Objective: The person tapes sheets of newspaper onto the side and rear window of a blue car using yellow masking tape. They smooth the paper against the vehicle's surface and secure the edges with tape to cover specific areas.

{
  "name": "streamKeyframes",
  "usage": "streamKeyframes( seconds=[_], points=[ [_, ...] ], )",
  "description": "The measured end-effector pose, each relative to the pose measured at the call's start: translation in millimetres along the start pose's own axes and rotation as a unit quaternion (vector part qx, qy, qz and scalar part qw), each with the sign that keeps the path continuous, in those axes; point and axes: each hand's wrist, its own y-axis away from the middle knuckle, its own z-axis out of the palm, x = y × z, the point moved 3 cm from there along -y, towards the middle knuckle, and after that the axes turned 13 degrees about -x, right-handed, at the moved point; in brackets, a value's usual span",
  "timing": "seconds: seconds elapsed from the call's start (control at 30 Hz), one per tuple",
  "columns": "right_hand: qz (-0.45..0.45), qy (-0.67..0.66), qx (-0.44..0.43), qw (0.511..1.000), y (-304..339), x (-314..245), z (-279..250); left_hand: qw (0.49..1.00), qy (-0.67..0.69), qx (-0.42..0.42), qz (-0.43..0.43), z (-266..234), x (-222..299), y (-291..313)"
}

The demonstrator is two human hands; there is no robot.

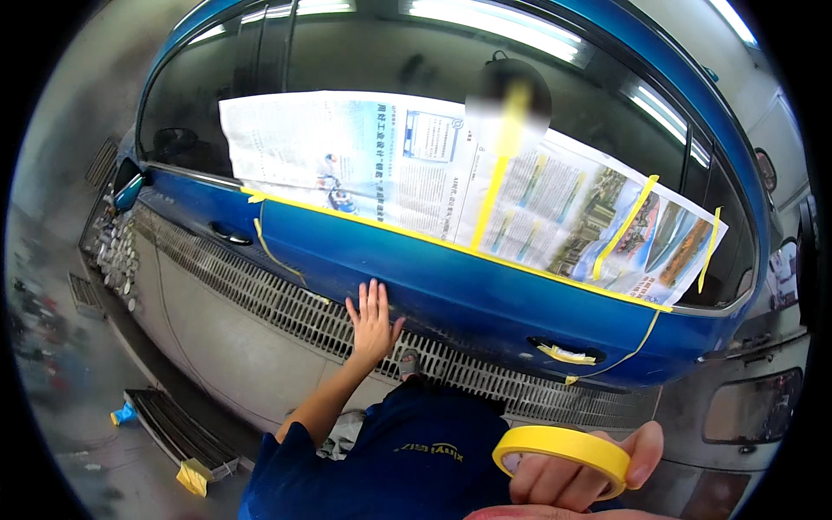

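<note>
Left hand (374, 327) touched blue car door (425, 273). Right hand (563, 482) held yellow tape roll (568, 439). Newspaper (416, 178) hid part of window (373, 61).

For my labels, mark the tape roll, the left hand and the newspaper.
Tape roll (568, 441), head view: outer yellow band.
Left hand (373, 329), head view: back of hand.
Newspaper (446, 180), head view: printed face, near middle.

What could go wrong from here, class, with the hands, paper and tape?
The newspaper might lift: nothing visibly holds its upper left edge. The left hand, spread against the blue door, might smudge it. The yellow tape roll, held in the right hand, might slip onto the floor grating.
</note>
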Motion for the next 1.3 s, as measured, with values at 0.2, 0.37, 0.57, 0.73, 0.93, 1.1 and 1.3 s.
streamKeyframes(
  seconds=[0.2, 0.37, 0.57, 0.73, 0.93, 1.1, 1.3],
  points=[
    [-0.160, 0.034, 0.081, 0.983, 38, -14, 23, 0.989, -0.019, -0.122, -0.086, 9, -33, 106],
    [-0.118, -0.043, 0.128, 0.984, 40, 2, 48, 0.990, -0.005, -0.082, -0.113, -25, -51, 117],
    [-0.203, 0.044, 0.071, 0.976, 50, 25, 67, 0.988, 0.130, 0.072, -0.046, -81, -77, -1],
    [-0.115, 0.046, 0.051, 0.991, 17, 62, 97, 0.955, 0.202, 0.177, -0.122, -90, -141, -122],
    [-0.170, 0.178, -0.036, 0.968, -40, 167, 68, 0.955, 0.154, 0.230, -0.104, -133, -201, -166],
    [0.105, 0.414, 0.059, 0.902, -97, 278, 12, 0.944, 0.112, 0.310, 0.003, -198, -264, -202],
    [0.302, 0.632, -0.081, 0.709, -188, 378, -51, 0.926, 0.220, 0.294, 0.090, -272, -296, -172]
  ],
)
